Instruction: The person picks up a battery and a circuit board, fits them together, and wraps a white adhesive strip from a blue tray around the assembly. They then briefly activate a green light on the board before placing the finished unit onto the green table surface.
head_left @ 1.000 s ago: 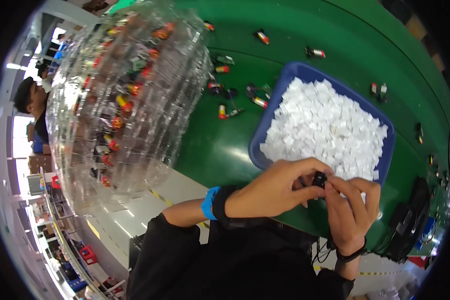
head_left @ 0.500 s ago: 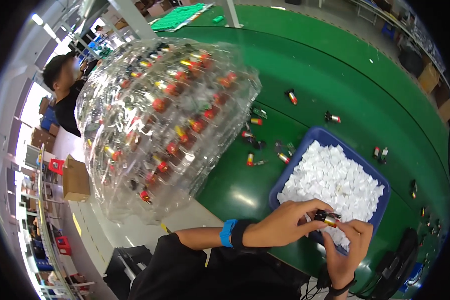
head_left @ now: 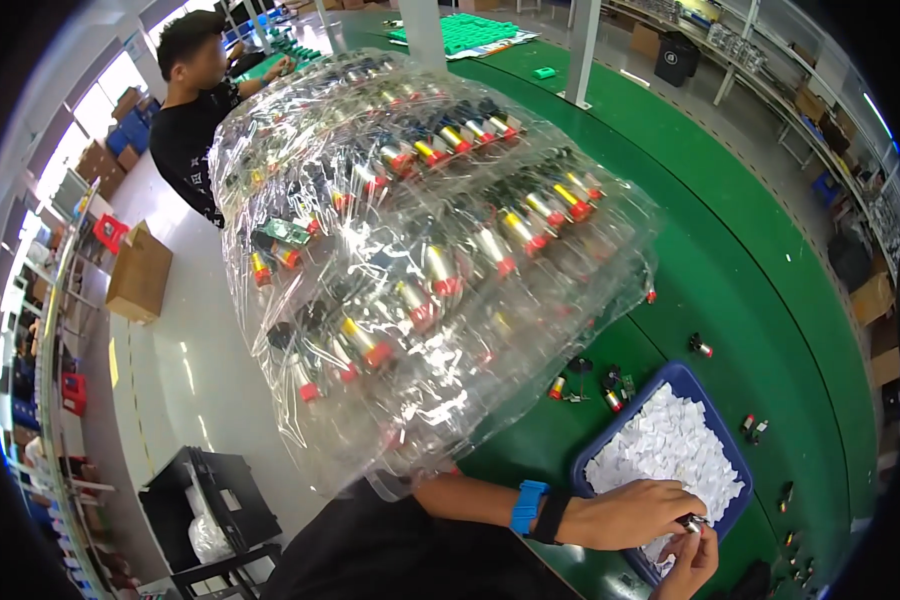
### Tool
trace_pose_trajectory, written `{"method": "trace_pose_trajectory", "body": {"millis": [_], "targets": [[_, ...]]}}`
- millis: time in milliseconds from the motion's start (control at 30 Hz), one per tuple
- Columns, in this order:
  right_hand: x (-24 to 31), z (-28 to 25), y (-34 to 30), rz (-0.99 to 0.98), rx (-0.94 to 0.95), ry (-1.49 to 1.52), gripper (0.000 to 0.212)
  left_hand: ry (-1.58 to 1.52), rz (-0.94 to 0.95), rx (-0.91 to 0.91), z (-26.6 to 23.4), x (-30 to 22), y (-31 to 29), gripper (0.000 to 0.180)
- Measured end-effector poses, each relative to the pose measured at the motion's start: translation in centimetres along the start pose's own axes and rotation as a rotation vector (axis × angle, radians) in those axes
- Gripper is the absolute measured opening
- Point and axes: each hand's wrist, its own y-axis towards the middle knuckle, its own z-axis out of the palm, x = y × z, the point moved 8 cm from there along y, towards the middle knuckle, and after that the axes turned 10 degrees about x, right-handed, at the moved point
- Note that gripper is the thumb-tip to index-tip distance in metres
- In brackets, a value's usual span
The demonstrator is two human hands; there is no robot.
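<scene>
Fingers of our left hand [head_left: 635,515] and right hand [head_left: 692,558] pinch a small metal-tipped part [head_left: 692,522], mostly hidden, over the blue plastic tray [head_left: 685,378] of white paper slips [head_left: 670,450]; a clear plastic bag of red-capped cylinders [head_left: 420,250] blocks the green belt [head_left: 750,260] beyond.

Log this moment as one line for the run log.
left hand and right hand: pinching small metal part | over blue tray of white paper slips | green table

Tray [head_left: 582,470] of paper slips [head_left: 670,450] sits under and just beyond both hands. Loose small parts [head_left: 610,385] lie beyond the tray. Big bag of parts [head_left: 420,240] stands left of left hand [head_left: 635,512]; right hand [head_left: 692,560] just beside it.
</scene>
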Motion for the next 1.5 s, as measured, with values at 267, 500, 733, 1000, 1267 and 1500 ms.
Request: {"method": "trace_pose_trajectory", "body": {"millis": [267,500,733,1000,1267,1500], "targets": [[-0.8,-1.1,0.4,-0.045,-0.079,0.04,0.012,-0.108,0.063,-0.01,-1.3,0.9,0.4,0.039],[7.5,2.7,3.1,-0.485,-0.211,-0.259,0.027,-0.334,-0.144,-0.113,-4.9,1.4,-0.3,0.034],[7.1,0.3,1.6,-0.525,-0.252,-0.222,0.029,-0.426,0.082,-0.057,-2.2,1.1,1.0,0.037],[2.6,0.0,0.7,-0.344,-0.191,0.022,0.022,-0.091,0.087,0.009,-0.9,0.9,0.4,0.043],[0.1,-0.1,0.7,-0.239,-0.082,0.368,0.017,0.186,0.099,0.093,0.1,-1.3,1.8,0.047],[-1.4,0.1,0.8,-0.078,0.042,0.679,0.01,0.308,0.102,0.094,0.9,-3.0,3.1,0.042]]}}
